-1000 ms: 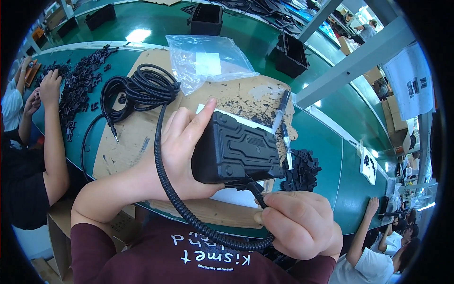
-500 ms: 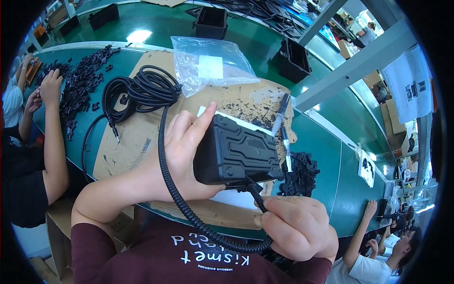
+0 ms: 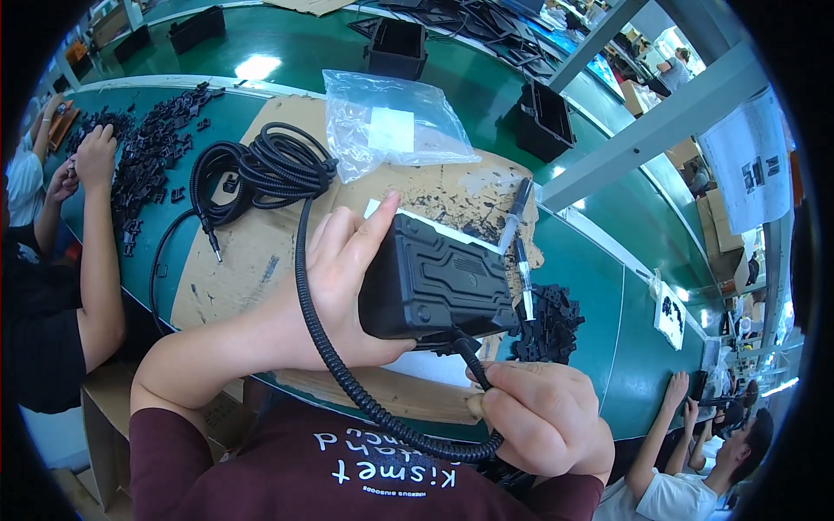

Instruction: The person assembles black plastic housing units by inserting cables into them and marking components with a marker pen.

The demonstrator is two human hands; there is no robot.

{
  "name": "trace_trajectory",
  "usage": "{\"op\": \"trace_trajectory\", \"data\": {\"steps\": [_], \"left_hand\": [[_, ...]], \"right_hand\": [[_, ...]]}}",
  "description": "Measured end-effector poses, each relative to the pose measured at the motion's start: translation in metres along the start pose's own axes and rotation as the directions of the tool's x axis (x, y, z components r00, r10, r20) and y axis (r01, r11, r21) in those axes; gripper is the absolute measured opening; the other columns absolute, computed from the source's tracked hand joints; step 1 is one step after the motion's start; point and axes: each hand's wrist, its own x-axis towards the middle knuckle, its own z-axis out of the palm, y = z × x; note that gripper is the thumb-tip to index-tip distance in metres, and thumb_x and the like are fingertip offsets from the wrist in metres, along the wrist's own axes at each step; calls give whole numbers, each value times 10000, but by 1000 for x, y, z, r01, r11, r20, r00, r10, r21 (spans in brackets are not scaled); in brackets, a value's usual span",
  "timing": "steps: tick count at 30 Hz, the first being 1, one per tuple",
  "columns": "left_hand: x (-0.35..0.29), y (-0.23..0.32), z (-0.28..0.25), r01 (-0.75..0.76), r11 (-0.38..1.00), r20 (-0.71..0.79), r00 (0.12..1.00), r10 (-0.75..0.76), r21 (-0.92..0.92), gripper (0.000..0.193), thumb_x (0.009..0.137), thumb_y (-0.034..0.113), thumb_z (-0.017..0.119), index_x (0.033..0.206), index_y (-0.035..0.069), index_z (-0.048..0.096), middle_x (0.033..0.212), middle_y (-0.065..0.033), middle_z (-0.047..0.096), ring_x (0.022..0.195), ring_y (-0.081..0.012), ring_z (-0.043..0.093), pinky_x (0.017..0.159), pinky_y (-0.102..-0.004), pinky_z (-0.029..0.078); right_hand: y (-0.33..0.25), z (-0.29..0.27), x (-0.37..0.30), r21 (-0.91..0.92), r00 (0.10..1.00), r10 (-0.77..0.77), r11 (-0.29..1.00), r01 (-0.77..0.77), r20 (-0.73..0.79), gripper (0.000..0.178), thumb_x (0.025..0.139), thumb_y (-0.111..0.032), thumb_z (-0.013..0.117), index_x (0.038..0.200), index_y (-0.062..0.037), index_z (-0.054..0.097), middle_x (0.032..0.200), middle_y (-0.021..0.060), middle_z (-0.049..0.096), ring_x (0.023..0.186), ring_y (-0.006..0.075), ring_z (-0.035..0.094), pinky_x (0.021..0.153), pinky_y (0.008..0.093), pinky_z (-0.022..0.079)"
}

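Box (image 3: 447, 282) stays clasped in the left hand (image 3: 341, 291); the right hand (image 3: 546, 412) still pinches its cable (image 3: 434, 448); work seems little advanced.

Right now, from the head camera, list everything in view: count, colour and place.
box: one, black, in the left hand
ribbed cable: seemingly one, black, from box to right hand, coiled at left
cardboard: one, brown, on the table
sheet: seemingly one, white, partly behind the box
plastic bag: one, clear, beyond the box
pen-like tools: two, dark and pale, right of the box
small parts: many, black, heaped left and right
bins: several, black, far side
flat parts: many, mostly black, far side
table: one, green, under the cardboard
hanging paper: one, white, upper right
other people: several, left and right
shirt: one, maroon, lower edge
left hand: one, bare, around the box
right hand: one, bare, pinching the cable
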Motion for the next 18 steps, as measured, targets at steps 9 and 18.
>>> {"op": "trace_trajectory", "data": {"steps": [9,18], "left_hand": [[1,1,-2,57,998,42,997,-58,8,1134,614,256,857,1467,-115,209,1043,-203,435,934,-327,488,833,-398,429],[2,-3,-8,91,996,145,985,-90,5,1182,614,270,849,1502,-67,146,1099,-199,418,1000,-324,460,882,-401,406]], "right_hand": [[-2,-5,-5,32,995,89,995,-90,47,231,666,-47,712,880,22,657,852,172,665,640,211,670,521,277,541],[36,-2,-13,287,934,303,892,-348,191,344,624,125,622,933,-23,657,941,118,670,824,280,690,657,327,571]]}}
